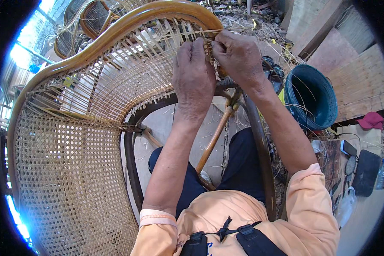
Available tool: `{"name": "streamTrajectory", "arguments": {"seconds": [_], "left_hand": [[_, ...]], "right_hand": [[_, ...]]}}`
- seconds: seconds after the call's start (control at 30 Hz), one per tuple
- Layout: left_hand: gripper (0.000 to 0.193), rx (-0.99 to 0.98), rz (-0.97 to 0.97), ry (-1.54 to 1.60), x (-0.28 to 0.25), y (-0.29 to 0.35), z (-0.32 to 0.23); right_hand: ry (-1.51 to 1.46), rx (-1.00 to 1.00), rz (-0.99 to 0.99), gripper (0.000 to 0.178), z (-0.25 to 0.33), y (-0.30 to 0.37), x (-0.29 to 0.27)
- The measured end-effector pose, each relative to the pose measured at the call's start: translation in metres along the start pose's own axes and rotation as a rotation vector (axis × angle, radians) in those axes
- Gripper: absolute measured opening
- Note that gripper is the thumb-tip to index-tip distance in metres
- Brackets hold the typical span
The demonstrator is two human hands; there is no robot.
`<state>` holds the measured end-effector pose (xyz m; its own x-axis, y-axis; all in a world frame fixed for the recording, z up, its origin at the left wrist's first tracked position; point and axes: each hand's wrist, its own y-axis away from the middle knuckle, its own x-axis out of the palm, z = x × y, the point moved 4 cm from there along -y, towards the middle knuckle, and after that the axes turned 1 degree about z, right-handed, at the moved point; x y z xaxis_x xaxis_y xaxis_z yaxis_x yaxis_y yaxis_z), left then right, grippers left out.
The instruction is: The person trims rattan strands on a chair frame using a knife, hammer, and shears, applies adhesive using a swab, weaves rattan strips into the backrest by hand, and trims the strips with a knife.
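Note:
A wooden chair frame [134,16] with a curved, varnished rim stands before me. Its lower left panel is finished cane webbing [72,170] with small holes; the upper panel has looser cane strands [115,81] crossing it. My left hand [194,70] lies against the strands near the panel's right end, fingers bent over the weave. Just right of it, my right hand [238,55] is closed in a pinch beside the rim's end, where thin strands stick out. The fingertips of both hands are partly hidden, but cane strands run into each grip.
A teal bucket [311,98] with strands in it stands to the right. Further right lie a phone [348,148], a black case [366,173] and a red cloth item [371,121]. Wooden boards [360,81] lean behind. Other cane chair frames [96,19] stand at the far left.

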<state>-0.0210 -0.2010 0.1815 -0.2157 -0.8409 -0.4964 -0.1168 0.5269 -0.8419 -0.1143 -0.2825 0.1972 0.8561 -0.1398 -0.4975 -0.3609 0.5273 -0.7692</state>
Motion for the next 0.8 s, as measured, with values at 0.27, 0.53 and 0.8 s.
{"name": "streamTrajectory", "arguments": {"seconds": [0.27,0.53,0.8], "left_hand": [[0.037,-0.028,0.02,-0.045,-0.0003,0.0011,0.002],[0.036,-0.039,0.035,0.0,0.001,-0.0029,0.0029],[0.037,-0.034,0.09,-0.012,0.0005,0.0001,0.0018]], "right_hand": [[0.008,-0.02,-0.002,0.01,0.0024,0.0017,0.0033],[-0.016,0.003,-0.046,0.01,0.0009,0.002,0.0072],[-0.105,0.091,-0.067,0.012,0.0041,0.008,0.0035]]}}
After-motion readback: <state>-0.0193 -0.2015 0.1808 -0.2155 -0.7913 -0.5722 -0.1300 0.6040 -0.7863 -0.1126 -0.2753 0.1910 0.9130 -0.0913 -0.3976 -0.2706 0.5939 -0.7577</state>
